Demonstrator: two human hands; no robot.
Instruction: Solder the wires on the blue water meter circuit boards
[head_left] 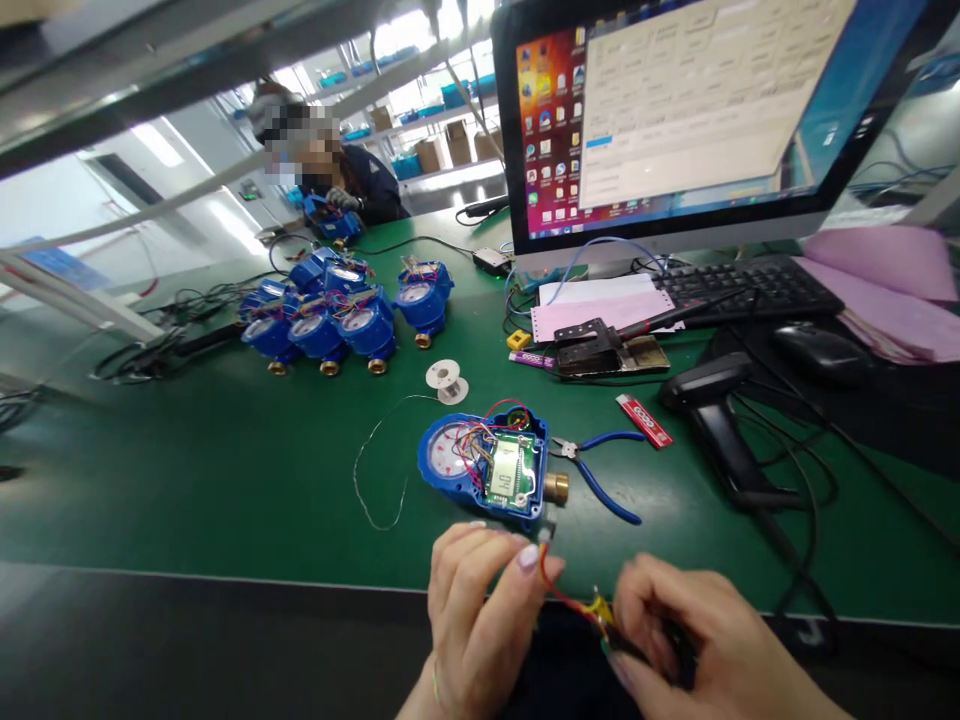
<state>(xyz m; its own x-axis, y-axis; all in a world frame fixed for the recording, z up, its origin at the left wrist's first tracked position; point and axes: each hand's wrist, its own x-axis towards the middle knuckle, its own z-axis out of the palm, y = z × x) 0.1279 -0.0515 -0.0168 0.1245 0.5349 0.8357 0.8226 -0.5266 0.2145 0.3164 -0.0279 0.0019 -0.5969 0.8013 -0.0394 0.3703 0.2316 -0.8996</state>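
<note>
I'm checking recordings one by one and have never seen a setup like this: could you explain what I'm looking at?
There is no robot here: a person works with two bare hands, seen in one picture from a camera worn on the head, looking forward and down.

The left hand pinches thin red and yellow wires near a small pale connector. They run to a yellow part at the right hand, which is too blurred to tell its grip.

On the green bench lie an opened blue meter, cutting pliers, a spool of thin wire and a barcode scanner. Behind are more blue meters, a monitor and another person.
</note>
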